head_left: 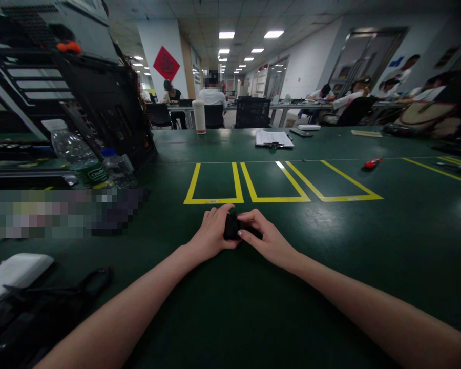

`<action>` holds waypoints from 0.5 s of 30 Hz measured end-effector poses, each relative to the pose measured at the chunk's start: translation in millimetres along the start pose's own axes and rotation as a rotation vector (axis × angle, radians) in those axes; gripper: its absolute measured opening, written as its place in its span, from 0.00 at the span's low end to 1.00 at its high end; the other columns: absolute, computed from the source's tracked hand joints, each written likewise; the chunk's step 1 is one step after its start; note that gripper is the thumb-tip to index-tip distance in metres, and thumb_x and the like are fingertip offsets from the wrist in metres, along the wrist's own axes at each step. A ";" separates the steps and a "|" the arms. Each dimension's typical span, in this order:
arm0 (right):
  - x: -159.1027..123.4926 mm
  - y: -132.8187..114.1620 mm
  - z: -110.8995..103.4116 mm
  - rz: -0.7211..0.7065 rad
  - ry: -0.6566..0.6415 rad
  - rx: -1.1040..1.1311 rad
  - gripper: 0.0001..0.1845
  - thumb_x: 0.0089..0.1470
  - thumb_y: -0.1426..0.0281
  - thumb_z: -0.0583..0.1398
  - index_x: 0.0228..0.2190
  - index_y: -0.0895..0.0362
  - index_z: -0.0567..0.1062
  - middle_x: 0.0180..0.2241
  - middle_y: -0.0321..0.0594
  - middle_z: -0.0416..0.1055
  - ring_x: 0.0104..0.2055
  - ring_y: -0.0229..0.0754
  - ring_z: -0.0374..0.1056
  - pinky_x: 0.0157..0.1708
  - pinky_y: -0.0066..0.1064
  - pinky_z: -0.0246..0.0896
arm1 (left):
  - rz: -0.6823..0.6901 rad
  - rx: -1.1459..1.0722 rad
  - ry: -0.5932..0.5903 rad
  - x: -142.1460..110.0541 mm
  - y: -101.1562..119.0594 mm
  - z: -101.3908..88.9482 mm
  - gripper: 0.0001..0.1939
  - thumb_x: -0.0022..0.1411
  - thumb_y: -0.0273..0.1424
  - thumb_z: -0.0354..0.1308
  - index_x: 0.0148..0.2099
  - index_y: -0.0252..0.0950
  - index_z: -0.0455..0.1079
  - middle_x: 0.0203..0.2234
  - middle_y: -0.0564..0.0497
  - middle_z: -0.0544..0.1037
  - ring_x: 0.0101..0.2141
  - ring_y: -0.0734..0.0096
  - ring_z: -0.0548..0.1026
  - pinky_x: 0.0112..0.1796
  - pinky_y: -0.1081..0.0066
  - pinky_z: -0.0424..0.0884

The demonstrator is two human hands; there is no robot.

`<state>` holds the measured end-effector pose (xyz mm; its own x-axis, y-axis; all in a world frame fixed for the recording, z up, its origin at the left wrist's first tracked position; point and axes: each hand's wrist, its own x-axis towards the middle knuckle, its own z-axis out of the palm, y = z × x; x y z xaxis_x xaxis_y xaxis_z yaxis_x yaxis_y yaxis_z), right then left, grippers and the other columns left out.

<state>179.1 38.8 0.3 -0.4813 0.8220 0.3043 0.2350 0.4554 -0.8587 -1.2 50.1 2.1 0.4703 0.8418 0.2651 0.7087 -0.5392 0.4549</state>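
Observation:
A small black block-like object (231,227) is held between my hands, just in front of the yellow tape outlines on the green table (230,302). My left hand (214,230) wraps round its left side, with the fingers over the top and the thumb below. On the other side, my right hand (264,237) pinches at its right edge with thumb and fingertips. Both hands are close to the tabletop. The object's exact kind cannot be made out, and much of it is hidden by the fingers.
Yellow tape frames (214,201) lie beyond my hands. Farther back are a clipboard with paper (273,138), a white cup (198,118), a phone (301,132) and a red item (372,163). At left stand plastic bottles (77,154), a black computer case (111,113) and black cables (42,307).

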 end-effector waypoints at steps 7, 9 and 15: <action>1.7 2.8 0.1 0.104 -0.020 0.028 0.20 0.53 0.72 0.56 0.48 0.53 0.60 0.47 0.42 0.62 0.49 0.43 0.63 0.50 0.43 0.60 | -0.012 -0.027 -0.008 -0.3 1.0 -2.1 0.36 0.47 0.31 0.62 0.55 0.36 0.49 0.48 0.43 0.63 0.45 0.54 0.64 0.43 0.56 0.62; 1.4 2.3 -0.2 0.096 -0.036 0.047 0.18 0.53 0.71 0.56 0.46 0.53 0.62 0.46 0.41 0.63 0.49 0.43 0.63 0.50 0.43 0.60 | 0.000 -0.035 -0.005 -0.5 0.7 -2.0 0.36 0.47 0.31 0.62 0.55 0.37 0.49 0.48 0.44 0.63 0.45 0.54 0.64 0.43 0.56 0.62; -0.1 -0.4 -0.5 0.041 -0.022 0.083 0.12 0.54 0.72 0.55 0.42 0.52 0.64 0.43 0.38 0.63 0.47 0.43 0.64 0.48 0.43 0.62 | 0.001 -0.036 0.007 -0.9 -0.9 0.1 0.36 0.47 0.31 0.62 0.55 0.37 0.49 0.48 0.44 0.63 0.45 0.54 0.64 0.44 0.55 0.62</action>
<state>179.5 38.7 0.9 -0.4917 0.8311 0.2599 0.1848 0.3913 -0.9015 -2.3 49.8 1.3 0.4673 0.8415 0.2711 0.6890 -0.5388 0.4848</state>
